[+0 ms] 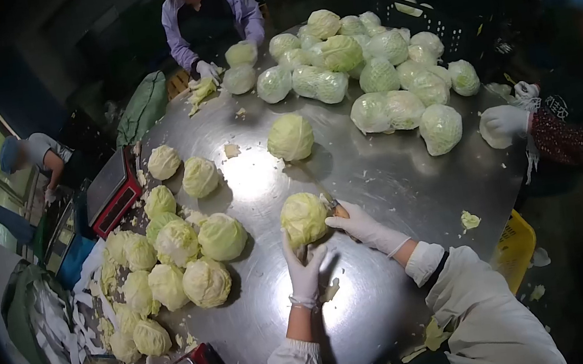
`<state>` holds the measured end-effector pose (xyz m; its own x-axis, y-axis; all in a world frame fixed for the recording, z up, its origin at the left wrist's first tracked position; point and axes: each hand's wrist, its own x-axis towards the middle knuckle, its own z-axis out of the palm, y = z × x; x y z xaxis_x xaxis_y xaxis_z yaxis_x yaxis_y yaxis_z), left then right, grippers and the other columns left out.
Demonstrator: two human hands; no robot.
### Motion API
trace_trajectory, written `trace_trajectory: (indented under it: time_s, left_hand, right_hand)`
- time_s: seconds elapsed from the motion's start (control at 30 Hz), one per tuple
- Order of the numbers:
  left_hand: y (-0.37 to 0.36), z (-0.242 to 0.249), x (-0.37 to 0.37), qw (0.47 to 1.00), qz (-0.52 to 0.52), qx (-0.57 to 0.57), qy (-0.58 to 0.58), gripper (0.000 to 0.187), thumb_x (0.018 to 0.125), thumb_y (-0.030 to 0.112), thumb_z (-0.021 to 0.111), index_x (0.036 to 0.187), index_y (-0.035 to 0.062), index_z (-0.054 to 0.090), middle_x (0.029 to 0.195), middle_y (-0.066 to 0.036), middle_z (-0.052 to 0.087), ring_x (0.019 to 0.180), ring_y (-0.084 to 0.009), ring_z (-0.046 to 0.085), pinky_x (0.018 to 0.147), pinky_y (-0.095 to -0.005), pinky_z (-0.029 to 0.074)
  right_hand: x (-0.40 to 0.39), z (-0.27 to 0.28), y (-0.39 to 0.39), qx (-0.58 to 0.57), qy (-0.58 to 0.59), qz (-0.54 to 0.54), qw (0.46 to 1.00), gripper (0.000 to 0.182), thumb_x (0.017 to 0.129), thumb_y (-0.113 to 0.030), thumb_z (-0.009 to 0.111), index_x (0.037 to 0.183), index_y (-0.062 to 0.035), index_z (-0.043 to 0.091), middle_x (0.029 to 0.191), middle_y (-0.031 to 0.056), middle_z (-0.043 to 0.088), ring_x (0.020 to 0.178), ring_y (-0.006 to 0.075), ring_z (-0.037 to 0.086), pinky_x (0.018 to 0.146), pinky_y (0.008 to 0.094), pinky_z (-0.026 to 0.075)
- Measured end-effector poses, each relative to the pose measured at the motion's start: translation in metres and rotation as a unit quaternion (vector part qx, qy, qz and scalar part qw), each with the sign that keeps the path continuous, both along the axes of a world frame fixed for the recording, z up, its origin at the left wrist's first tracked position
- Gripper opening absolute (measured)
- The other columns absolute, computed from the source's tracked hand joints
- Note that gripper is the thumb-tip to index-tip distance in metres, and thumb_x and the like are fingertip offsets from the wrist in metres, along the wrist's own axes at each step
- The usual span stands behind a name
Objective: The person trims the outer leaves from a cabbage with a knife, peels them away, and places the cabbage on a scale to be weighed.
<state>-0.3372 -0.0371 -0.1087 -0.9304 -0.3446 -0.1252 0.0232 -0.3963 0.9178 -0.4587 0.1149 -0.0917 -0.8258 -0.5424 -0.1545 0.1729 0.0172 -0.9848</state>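
A pale green cabbage (304, 217) rests low over the steel table, between my gloved hands. My left hand (305, 266) supports it from below, fingers against its near side. My right hand (358, 223) is closed round the brown handle (340, 211) of a knife at the cabbage's right side; most of the blade is hard to make out. Farther back, another bare cabbage (290, 137) sits on the table. To the left lies a group of loose cabbages (176, 243), some touching one another.
Wrapped cabbages (381, 74) are heaped at the table's (397, 189) back right. Red-edged scales (114, 192) stand at the left. Across the table a person (209, 22) handles cabbages; another person's gloved hand (507, 122) is at the right edge. A yellow crate (516, 251) stands at lower right.
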Motion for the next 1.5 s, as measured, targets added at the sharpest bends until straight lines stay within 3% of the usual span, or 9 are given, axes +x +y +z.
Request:
trace_trajectory:
  time_s: [0.03,0.3,0.43,0.57,0.67,0.77,1.07,1.43,1.5]
  left_hand:
    - [-0.005,0.001,-0.004,0.997,0.01,0.075,-0.003,0.093,0.09,0.004,0.073,0.161,0.0081,0.014,0.151,-0.023,0.041,0.14,-0.0307,0.044,0.115,-0.0421,0.039]
    - [0.004,0.004,0.117,0.963,0.093,-0.253,-0.003,0.057,0.087,0.007,0.076,0.138,0.0056,0.049,0.127,-0.01,0.049,0.123,-0.0251,0.051,0.109,-0.0389,0.042]
    - [0.008,0.015,0.201,0.942,0.166,-0.291,-0.015,0.042,0.091,0.013,0.073,0.128,0.0049,0.053,0.127,-0.01,0.053,0.119,-0.0231,0.053,0.107,-0.0409,0.043]
    - [0.002,0.017,0.26,0.945,0.186,-0.266,-0.05,0.04,0.081,0.008,0.081,0.113,0.007,0.057,0.124,-0.011,0.049,0.116,-0.0236,0.052,0.106,-0.0383,0.042]
    - [0.015,0.019,0.27,0.932,0.149,-0.33,-0.024,0.068,0.064,0.013,0.091,0.12,0.0066,0.052,0.126,-0.014,0.047,0.119,-0.0285,0.051,0.106,-0.0419,0.043]
    - [0.031,0.014,0.27,0.893,0.169,-0.408,-0.082,0.07,0.064,0.015,0.092,0.121,0.0054,0.052,0.128,-0.016,0.046,0.122,-0.0316,0.049,0.108,-0.0444,0.04]
    - [0.044,0.008,0.261,0.885,0.177,-0.426,-0.067,0.05,0.074,0.014,0.087,0.111,0.0022,0.056,0.125,-0.016,0.046,0.122,-0.0342,0.047,0.109,-0.0479,0.038]
    - [0.046,0.016,0.255,0.838,0.126,-0.531,-0.026,0.046,0.075,0.013,0.083,0.111,0.0043,0.055,0.119,-0.016,0.048,0.117,-0.0349,0.049,0.106,-0.0483,0.04]
    - [0.035,0.003,0.276,0.904,0.183,-0.383,-0.045,0.046,0.076,0.015,0.082,0.112,0.0054,0.055,0.121,-0.016,0.049,0.119,-0.0342,0.049,0.107,-0.0478,0.04]
  right_hand:
    - [0.01,0.004,-0.007,-0.043,-0.019,-0.017,0.999,0.056,0.094,-0.019,0.068,0.143,0.0021,0.052,0.123,0.0112,0.067,0.114,0.0167,0.059,0.101,0.0309,0.047]
    - [0.108,-0.03,0.031,-0.138,-0.19,0.039,0.971,0.062,0.095,-0.01,0.06,0.152,0.0038,0.039,0.133,0.0166,0.06,0.12,0.0184,0.059,0.095,0.0321,0.054]
    - [0.198,-0.015,0.039,-0.157,-0.249,0.168,0.941,0.066,0.095,-0.009,0.061,0.152,0.0108,0.033,0.146,0.0199,0.05,0.13,0.0227,0.055,0.108,0.0355,0.049]
    - [0.26,-0.013,0.057,-0.033,-0.348,0.213,0.912,0.062,0.096,-0.02,0.067,0.147,0.0062,0.043,0.128,0.0145,0.064,0.111,0.0176,0.064,0.097,0.0321,0.052]
    - [0.261,0.016,0.059,0.145,-0.264,0.182,0.936,0.054,0.095,-0.026,0.069,0.143,-0.0074,0.051,0.11,0.0108,0.066,0.092,0.0162,0.064,0.082,0.0333,0.056]
    - [0.256,0.012,0.075,0.24,0.152,0.182,0.942,0.048,0.096,-0.031,0.064,0.137,-0.0084,0.053,0.118,0.0179,0.065,0.095,0.0355,0.071,0.088,0.0432,0.056]
    - [0.258,0.047,0.092,0.337,0.166,0.306,0.875,0.034,0.097,-0.026,0.06,0.127,-0.0109,0.055,0.104,0.0152,0.068,0.082,0.0382,0.071,0.072,0.0475,0.058]
    - [0.245,-0.008,0.061,0.353,0.169,0.222,0.893,0.025,0.098,-0.027,0.059,0.111,-0.0067,0.055,0.09,0.0192,0.067,0.076,0.0466,0.066,0.07,0.0539,0.054]
    - [0.238,0.005,0.065,0.337,0.132,0.228,0.904,0.029,0.096,-0.027,0.063,0.115,-0.0058,0.056,0.094,0.0196,0.068,0.084,0.0442,0.068,0.076,0.0501,0.055]
